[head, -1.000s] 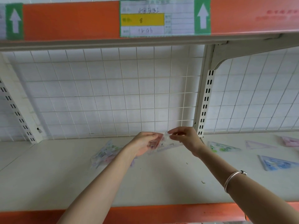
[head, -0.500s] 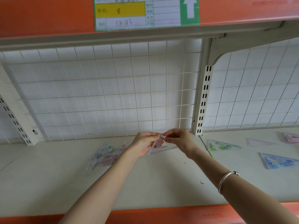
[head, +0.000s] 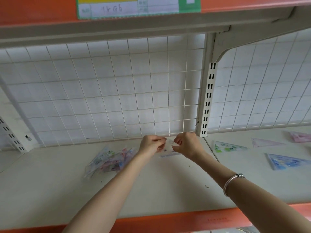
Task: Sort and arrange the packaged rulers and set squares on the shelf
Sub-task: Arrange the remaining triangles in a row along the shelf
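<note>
both hands — left hand [head: 151,145], right hand [head: 186,145] — pinch a clear-wrapped triangular set square [head: 168,148] low over the cream metal shelf [head: 151,190] by the wire back — should set it flat, edges squared.

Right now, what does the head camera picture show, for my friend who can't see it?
The left hand and right hand pinch a clear packet between them, low over a pale shelf near its wire grid back. A pile of packets lies to their left; a green triangle ruler and a blue triangle ruler lie among others to the right.
</note>
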Tool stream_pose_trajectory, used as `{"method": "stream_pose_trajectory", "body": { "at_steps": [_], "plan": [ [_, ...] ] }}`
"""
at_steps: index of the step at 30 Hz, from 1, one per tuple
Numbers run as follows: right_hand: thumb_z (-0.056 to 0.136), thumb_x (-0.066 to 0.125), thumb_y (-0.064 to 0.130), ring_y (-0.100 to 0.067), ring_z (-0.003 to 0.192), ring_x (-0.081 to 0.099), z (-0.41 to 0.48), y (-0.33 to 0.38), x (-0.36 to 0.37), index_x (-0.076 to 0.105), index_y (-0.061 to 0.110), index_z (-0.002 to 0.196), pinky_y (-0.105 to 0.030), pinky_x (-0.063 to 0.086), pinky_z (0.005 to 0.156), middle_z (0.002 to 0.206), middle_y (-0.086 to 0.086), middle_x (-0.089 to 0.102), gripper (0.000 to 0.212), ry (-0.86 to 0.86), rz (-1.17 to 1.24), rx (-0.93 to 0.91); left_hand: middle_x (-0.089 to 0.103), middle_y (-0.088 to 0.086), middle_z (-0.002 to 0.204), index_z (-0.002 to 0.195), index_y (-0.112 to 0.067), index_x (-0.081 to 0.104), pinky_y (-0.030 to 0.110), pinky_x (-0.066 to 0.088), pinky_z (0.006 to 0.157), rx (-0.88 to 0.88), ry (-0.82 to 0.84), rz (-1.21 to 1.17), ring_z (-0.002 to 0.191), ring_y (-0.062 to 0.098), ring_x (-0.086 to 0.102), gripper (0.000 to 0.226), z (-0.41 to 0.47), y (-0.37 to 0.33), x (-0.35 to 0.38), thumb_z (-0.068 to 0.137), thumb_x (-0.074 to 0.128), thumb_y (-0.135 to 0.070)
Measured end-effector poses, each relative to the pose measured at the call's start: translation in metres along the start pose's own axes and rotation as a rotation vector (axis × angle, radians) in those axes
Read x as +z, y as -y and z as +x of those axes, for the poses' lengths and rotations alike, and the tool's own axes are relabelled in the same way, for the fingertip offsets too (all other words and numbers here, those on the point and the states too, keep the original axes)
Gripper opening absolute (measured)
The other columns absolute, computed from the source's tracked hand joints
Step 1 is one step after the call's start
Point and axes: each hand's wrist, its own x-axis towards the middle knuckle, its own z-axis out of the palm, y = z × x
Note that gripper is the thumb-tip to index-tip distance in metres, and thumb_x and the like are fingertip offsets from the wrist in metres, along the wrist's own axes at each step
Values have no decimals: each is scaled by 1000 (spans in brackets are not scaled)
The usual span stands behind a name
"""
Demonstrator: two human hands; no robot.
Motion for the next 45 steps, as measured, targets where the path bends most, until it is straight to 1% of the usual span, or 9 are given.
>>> {"method": "stream_pose_trajectory", "body": {
  "at_steps": [4, 8, 11, 17, 23, 29, 37, 42, 45],
  "plan": [
    [69, 72, 12, -24, 82, 66, 5, -9, -5, 75, 6, 86, -30, 55, 73, 88, -9, 71, 17, 27, -94, 106, 69, -3, 85, 97, -11, 74, 18, 44, 70, 268, -101, 575, 78, 11, 60, 14, 1, 2, -18, 86, 68, -17],
    [71, 70, 8, -26, 80, 67, 9, -16, -7, 74, 3, 83, -28, 53, 68, 87, -12, 71, 14, 80, -153, 159, 66, 0, 110, 104, -19, 70, 30, 42, 91, 333, -93, 906, 106, 18, 56, 21, -1, 0, -36, 91, 60, -31],
    [73, 75, 10, -25, 84, 67, 13, -19, -5, 75, 5, 85, -28, 53, 72, 91, -11, 72, 14, 127, -172, 174, 64, 0, 115, 107, -22, 68, 32, 35, 94, 358, -119, 1039, 112, 22, 53, 24, 0, 0, -46, 93, 57, -37],
    [73, 79, 13, -26, 87, 67, 17, -21, -2, 75, 4, 88, -29, 53, 77, 93, -12, 72, 18, 135, -189, 188, 65, 0, 116, 109, -24, 68, 31, 36, 92, 357, -166, 1137, 110, 21, 54, 26, 0, 2, -64, 92, 58, -41],
    [75, 75, 11, -28, 87, 67, 20, -20, -3, 73, 0, 87, -33, 55, 79, 93, -14, 72, 17, 131, -196, 190, 64, 0, 118, 107, -23, 69, 32, 37, 93, 354, -181, 1117, 112, 22, 55, 26, -7, 2, -81, 91, 59, -40],
    [82, 67, 16, -21, 96, 65, 14, 9, 10, 72, 13, 97, -29, 50, 82, 102, -5, 71, 16, 104, -150, 52, 66, 1, 115, 104, -22, 70, 33, 41, 93, 323, -181, 1091, 111, 21, 57, 24, -11, 0, -116, 90, 60, -39],
    [87, 65, 24, -16, 87, 65, 4, 75, 55, 73, 8, 93, -25, 49, 77, 96, -6, 72, 18, 182, 43, -70, 63, 0, 124, 111, -23, 68, 33, 38, 98, 297, -131, 1101, 118, 21, 53, 30, -29, 13, -164, 90, 60, -43],
    [87, 64, 36, -22, 85, 63, 4, 109, 86, 71, 4, 90, -30, 48, 73, 94, -10, 70, 34, 191, 93, 10, 64, -2, 124, 117, -29, 66, 30, 35, 95, 270, -70, 1172, 119, 21, 53, 43, -40, 26, -187, 84, 61, -56],
    [86, 65, 39, -20, 79, 55, 3, 120, 97, 65, 5, 89, -27, 40, 64, 92, -8, 66, 34, 196, 40, 64, 61, -3, 126, 126, -33, 60, 28, 36, 93, 234, -5, 1169, 119, 20, 52, 54, -47, 36, -192, 80, 60, -63]
  ]
}}
